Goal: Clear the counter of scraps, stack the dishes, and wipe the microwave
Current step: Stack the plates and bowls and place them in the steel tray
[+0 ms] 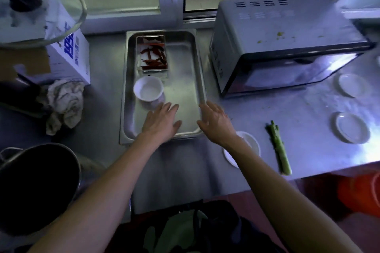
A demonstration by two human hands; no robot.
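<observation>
A steel tray (197, 80) sits near the middle of the counter (181, 160), its far end close to the back edge. Inside it, at the far left, a small rectangular tin (152, 54) holds dried red chillies (153, 55). Just in front of the tin stands a white bowl (148, 88), which looks empty.

The left hand (161, 120) lies flat over the near part of the tray, fingers spread and gripping nothing, its fingertips just beside the bowl. The right hand (214, 122) is at the tray's near right corner, fingers also spread and the grip empty; whether it touches the rim cannot be told.

The microwave (283, 43) stands at the back right of the counter, with small yellowish crumbs (279, 34) on its top. Three white saucers lie on the counter: one (251, 141) partly under the right forearm near the front edge, one (352, 127) towards the right edge, and one (349, 85) beside the microwave's front. A green vegetable stalk (278, 147) lies between the near saucers, pointing towards the front edge, well to the right of the right hand.

A crumpled cloth (63, 104) rests left of the tray, beside a white box (70, 55). A dark pot (37, 187) sits at the front left corner.
</observation>
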